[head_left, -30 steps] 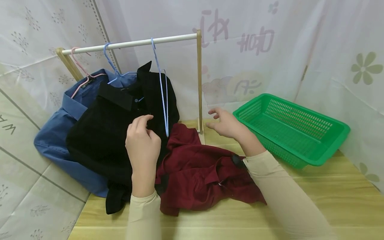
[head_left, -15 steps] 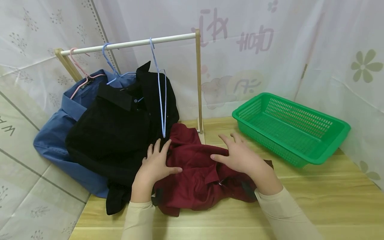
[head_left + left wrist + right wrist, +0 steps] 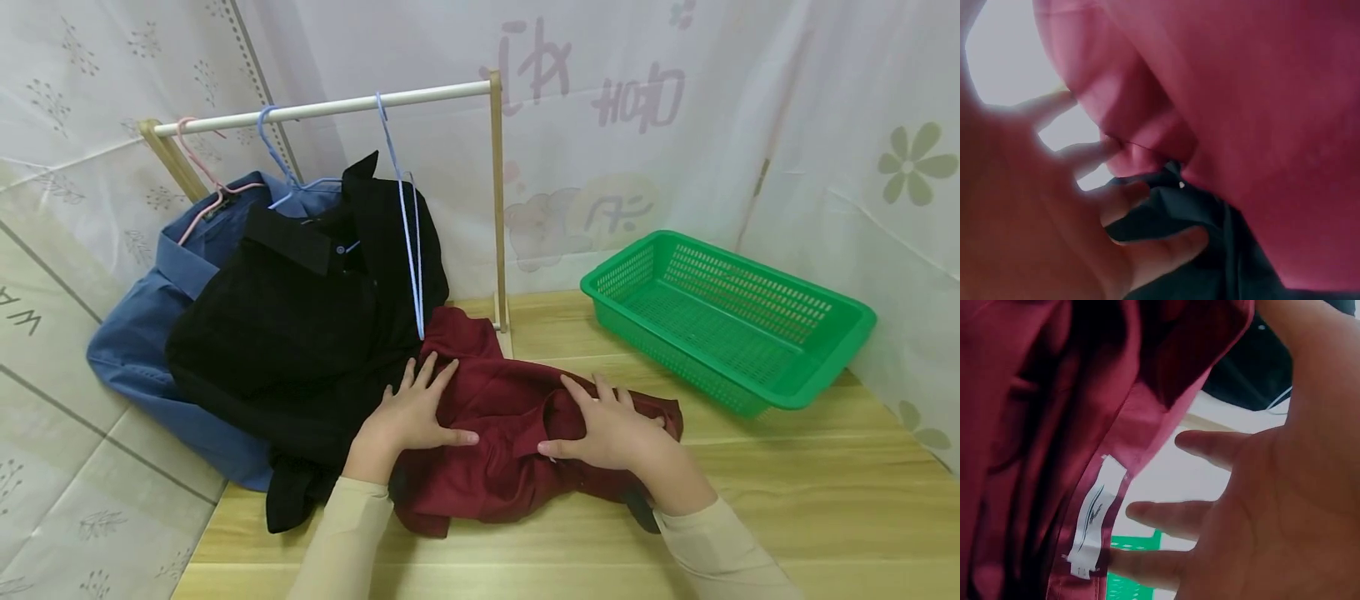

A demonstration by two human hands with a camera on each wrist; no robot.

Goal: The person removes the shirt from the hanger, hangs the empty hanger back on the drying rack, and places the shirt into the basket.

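A crumpled dark red shirt lies on the wooden table. Over its left part my left hand is spread, fingertips near the black shirt. My right hand spreads over the right part, thumb by the collar opening. Nothing is gripped by either hand. In the left wrist view, the fingers reach along red cloth with dark cloth beyond. The right wrist view has a white label inside the red collar, beside the extended fingers.
A clothes rack with a white bar stands behind. A pink hanger holds a blue shirt; one blue hanger carries the black shirt, another blue hanger hangs bare. A green basket stands at the right.
Both hands have come down from the air, fingers spreading out, onto the red shirt. The left moved right and the right moved nearer. The bare hanger sways slightly.
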